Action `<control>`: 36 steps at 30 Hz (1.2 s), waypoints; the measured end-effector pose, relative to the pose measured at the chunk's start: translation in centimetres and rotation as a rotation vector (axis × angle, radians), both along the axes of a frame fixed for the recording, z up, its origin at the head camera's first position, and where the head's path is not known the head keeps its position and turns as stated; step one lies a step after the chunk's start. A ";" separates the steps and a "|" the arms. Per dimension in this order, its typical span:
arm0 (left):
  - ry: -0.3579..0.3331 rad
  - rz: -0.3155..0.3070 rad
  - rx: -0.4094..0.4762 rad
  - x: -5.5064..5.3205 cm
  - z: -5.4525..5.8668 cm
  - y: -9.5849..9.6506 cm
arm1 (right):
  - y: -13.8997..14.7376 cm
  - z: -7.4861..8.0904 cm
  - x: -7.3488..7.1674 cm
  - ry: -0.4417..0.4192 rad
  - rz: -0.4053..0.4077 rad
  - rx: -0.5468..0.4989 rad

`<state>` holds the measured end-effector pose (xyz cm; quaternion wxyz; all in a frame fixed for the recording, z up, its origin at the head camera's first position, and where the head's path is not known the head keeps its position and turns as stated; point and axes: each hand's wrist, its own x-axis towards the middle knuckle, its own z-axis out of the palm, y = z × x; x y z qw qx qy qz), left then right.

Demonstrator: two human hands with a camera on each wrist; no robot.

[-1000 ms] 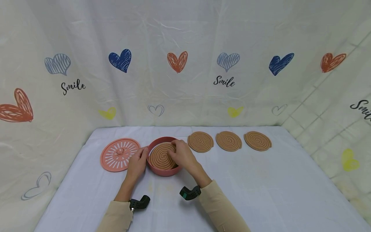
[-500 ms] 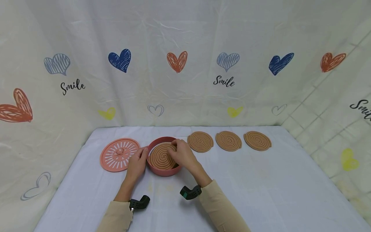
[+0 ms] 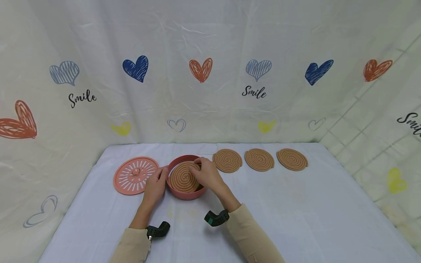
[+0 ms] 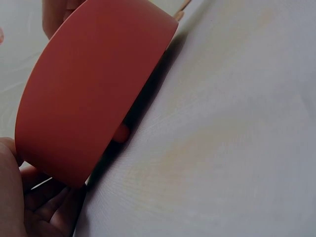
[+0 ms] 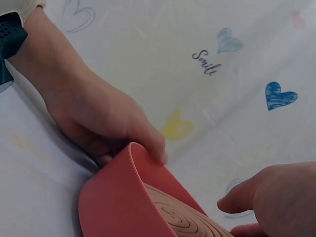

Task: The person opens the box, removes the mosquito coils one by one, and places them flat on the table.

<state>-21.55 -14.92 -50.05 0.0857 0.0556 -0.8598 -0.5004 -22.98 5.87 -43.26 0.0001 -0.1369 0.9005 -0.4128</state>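
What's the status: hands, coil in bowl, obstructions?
Left hand gripping bowl. Right hand at coil, grip unclear. Coil inside bowl. Lid off, left of bowl; nothing evidently blocking.

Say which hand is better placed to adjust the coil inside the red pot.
Probably the right hand: it is at the edge of the coil, while the left hand holds the side of the red pot.

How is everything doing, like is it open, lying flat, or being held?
Red dish: lid off, held at its side
Slotted lid: lying flat, left of the dish
Coil in the dish: inside, uncovered
Three other coils: lying flat in a row
Left hand: gripping the dish
Right hand: over the coil, grip unclear
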 end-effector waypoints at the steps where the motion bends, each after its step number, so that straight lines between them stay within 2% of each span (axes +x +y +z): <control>1: 0.002 -0.001 0.000 0.0 0.0 0.0 | 0.0 0.0 0.0 -0.005 -0.002 -0.001; 11: 0.009 -0.006 -0.004 -0.1 -0.1 0.0 | -0.2 0.0 0.1 0.001 0.017 0.008; 20: -0.002 -0.008 0.008 0.0 0.0 0.0 | 0.4 0.3 0.1 -0.017 0.033 -0.088; 30: -0.019 -0.007 0.004 0.0 0.2 0.1 | 0.8 0.8 0.1 -0.068 0.127 -0.079; 36: -0.022 -0.002 -0.001 0.1 0.2 0.1 | 0.7 0.6 0.0 -0.048 0.167 -0.042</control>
